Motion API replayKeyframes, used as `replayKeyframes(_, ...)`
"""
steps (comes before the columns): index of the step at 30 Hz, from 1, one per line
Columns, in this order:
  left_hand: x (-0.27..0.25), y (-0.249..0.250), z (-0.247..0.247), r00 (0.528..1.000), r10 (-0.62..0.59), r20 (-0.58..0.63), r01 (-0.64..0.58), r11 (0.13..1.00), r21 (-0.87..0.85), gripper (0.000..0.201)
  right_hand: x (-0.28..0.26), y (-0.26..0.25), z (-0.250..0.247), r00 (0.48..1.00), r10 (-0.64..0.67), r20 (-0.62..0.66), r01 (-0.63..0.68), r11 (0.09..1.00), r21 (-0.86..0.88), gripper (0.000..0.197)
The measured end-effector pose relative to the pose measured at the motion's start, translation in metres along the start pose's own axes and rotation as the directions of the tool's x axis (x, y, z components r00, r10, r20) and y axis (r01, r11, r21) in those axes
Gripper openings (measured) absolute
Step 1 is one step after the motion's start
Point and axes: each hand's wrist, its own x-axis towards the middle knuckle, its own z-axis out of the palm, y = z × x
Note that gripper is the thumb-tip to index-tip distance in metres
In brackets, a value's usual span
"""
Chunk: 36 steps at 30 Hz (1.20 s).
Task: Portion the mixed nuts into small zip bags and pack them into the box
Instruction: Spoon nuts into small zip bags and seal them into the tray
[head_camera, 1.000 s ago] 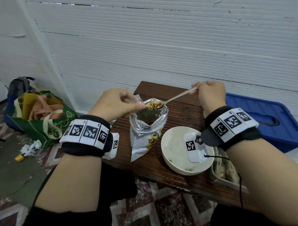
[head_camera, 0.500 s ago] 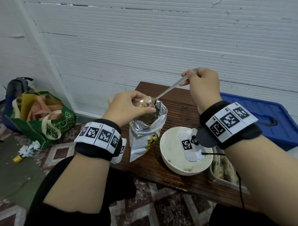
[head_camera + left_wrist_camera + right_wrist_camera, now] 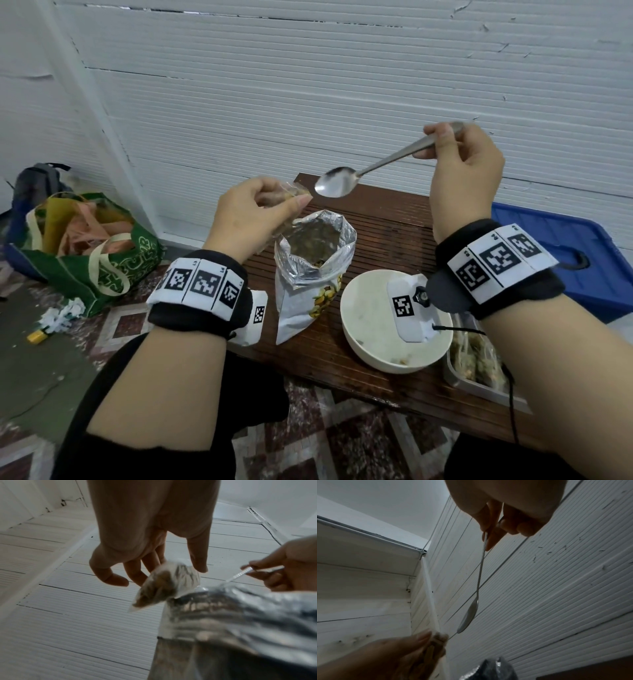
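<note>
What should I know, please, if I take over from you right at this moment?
Left hand pinches a small zip bag, partly filled with nuts, above the open foil nut bag.
Right hand holds the spoon, now empty, beside the zip bag.
Bowl is nearly empty; filled bags lie in the tray at the right.
Left: top up if needed, seal this bag, pack it, repeat.
</note>
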Motion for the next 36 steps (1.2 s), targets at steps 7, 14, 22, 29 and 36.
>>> replayKeyframes(7,-0.003,0.008,-0.003,0.996,0.091,0.002,-0.090,0.992,-0.089,0.062,-0.022,0.025,0.009,0.963,0.152,0.223,-0.073,0.942,-0.327,0.022)
replayKeyframes(14,-0.010,0.019,0.009,0.981,0.192,0.014,-0.190,0.977,-0.093,0.023,-0.052,0.042,0.019,0.888,0.212,0.408,0.000,0.887,-0.461,0.011)
replayKeyframes(22,-0.021,0.037,0.024,0.956,0.274,0.101,-0.255,0.952,-0.168,0.021,-0.035,0.024,-0.009,0.923,0.239,0.303,-0.149,0.944,-0.293,0.031)
replayKeyframes(29,-0.041,0.044,0.075,0.898,0.414,0.149,-0.389,0.905,-0.170,0.035,-0.037,0.002,-0.065,0.893,0.309,0.326,-0.277,0.950,-0.143,0.036)
replayKeyframes(36,-0.071,0.036,0.117,0.865,0.415,0.283,-0.384,0.910,-0.159,0.040,-0.053,0.009,-0.099,0.887,0.351,0.300,-0.257,0.915,-0.311,0.030)
